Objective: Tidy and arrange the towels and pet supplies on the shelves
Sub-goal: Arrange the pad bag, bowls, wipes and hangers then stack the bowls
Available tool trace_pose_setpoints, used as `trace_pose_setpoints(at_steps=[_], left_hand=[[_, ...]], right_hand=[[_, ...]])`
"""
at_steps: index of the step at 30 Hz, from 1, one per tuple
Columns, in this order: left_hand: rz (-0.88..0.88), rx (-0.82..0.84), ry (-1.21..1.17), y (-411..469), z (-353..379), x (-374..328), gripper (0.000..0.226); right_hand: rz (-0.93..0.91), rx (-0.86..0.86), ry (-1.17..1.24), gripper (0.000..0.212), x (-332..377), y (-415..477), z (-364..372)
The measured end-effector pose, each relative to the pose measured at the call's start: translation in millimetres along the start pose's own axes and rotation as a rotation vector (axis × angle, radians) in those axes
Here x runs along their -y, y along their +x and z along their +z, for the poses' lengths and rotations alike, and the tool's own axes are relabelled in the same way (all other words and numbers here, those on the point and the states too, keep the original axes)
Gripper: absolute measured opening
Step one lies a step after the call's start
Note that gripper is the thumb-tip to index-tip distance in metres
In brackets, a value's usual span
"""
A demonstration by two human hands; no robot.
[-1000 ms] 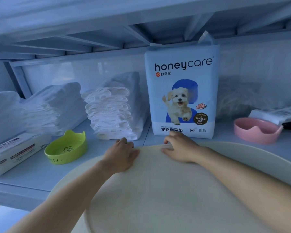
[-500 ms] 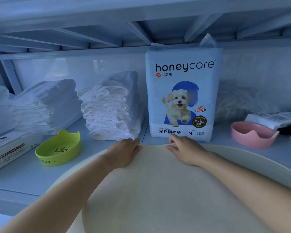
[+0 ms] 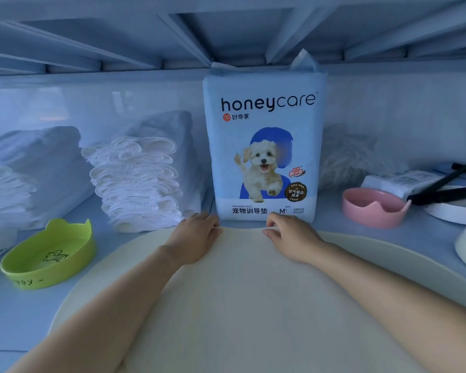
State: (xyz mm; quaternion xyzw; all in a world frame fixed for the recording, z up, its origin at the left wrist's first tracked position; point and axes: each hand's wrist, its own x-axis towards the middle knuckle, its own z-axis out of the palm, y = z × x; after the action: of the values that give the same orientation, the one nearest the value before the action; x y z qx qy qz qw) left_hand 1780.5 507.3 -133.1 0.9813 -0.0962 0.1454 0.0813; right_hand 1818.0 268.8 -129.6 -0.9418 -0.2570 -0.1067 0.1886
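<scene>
Left hand: the left hand (image 3: 197, 235) is at mid-frame on the far edge of the cream mat (image 3: 253, 305), fingers (image 3: 209, 223) close together and curled over that edge, gripping it.
Right hand: the right hand (image 3: 291, 238) is just beside it at the same edge, thumb and bent fingers pinching the rim of the mat.
Mat: it fills the lower centre of the frame, lying on the shelf (image 3: 24, 313), and its far edge sits right at the foot of the honeycare pack (image 3: 264, 146).
Pack: upright, dead centre, puppy print facing the camera.
Towels: one folded towel stack (image 3: 137, 184) is left of the pack; a second stack (image 3: 24, 179) is at the far left.
Green bowl: the green bowl (image 3: 49, 254) is at lower left, near the mat's rim, not touching it.
Pink bowl: the pink bowl (image 3: 374, 207) is right of the pack, with a white packet (image 3: 398, 180) behind it and black straps (image 3: 447, 189) crossing at the right edge.
</scene>
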Motion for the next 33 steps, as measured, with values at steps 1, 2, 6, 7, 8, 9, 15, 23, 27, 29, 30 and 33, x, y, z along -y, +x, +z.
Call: trace_pose_setpoints(at_steps=[1,2,6,7,8,9,15,23,27,29,30,33], left_hand=[[-0.015,-0.006,-0.023,-0.2,0.2,-1.1,0.019],[-0.032,-0.013,-0.048,-0.5,0.5,-2.0,0.018],[-0.08,-0.066,-0.091,-0.3,-0.5,-3.0,0.019],[-0.094,-0.081,-0.079,-0.3,-1.1,-2.8,0.019],[-0.105,-0.092,-0.066,-0.3,-1.6,-2.4,0.019],[-0.112,-0.099,-0.054,-0.4,-1.9,-2.1,0.019],[-0.132,-0.073,-0.026,-3.5,0.4,-2.0,0.023],[-0.178,-0.021,-0.157,-1.7,2.1,-7.9,0.024],[-0.164,-0.1,-0.212,-7.0,1.8,-7.0,0.022],[-0.144,-0.132,-0.184,-9.0,1.3,-6.9,0.023],[-0.13,-0.138,-0.168,-9.8,1.1,-6.8,0.024],[-0.11,-0.143,-0.142,-12.1,-0.3,-6.7,0.023]], right_hand=[[0.001,-0.01,0.012,0.019,0.3,0.2,0.4],[0.002,-0.019,0.021,0.018,0.7,0.0,0.5],[-0.082,-0.096,-0.001,0.016,4.1,4.4,-2.0],[-0.114,-0.111,-0.012,0.016,5.5,7.0,-2.9],[-0.135,-0.115,-0.021,0.017,6.4,9.7,-3.4],[-0.143,-0.104,-0.028,0.018,6.5,12.2,-3.1],[-0.082,-0.056,0.108,0.02,-5.2,14.3,6.1],[-0.105,-0.116,0.16,0.014,-9.1,12.1,12.2],[-0.111,-0.128,0.146,0.013,-12.0,8.3,13.1],[-0.12,-0.133,0.156,0.013,-12.4,8.0,12.3],[-0.123,-0.137,0.16,0.012,-12.1,7.8,11.8],[-0.127,-0.17,0.165,0.011,-10.7,7.2,10.4]])
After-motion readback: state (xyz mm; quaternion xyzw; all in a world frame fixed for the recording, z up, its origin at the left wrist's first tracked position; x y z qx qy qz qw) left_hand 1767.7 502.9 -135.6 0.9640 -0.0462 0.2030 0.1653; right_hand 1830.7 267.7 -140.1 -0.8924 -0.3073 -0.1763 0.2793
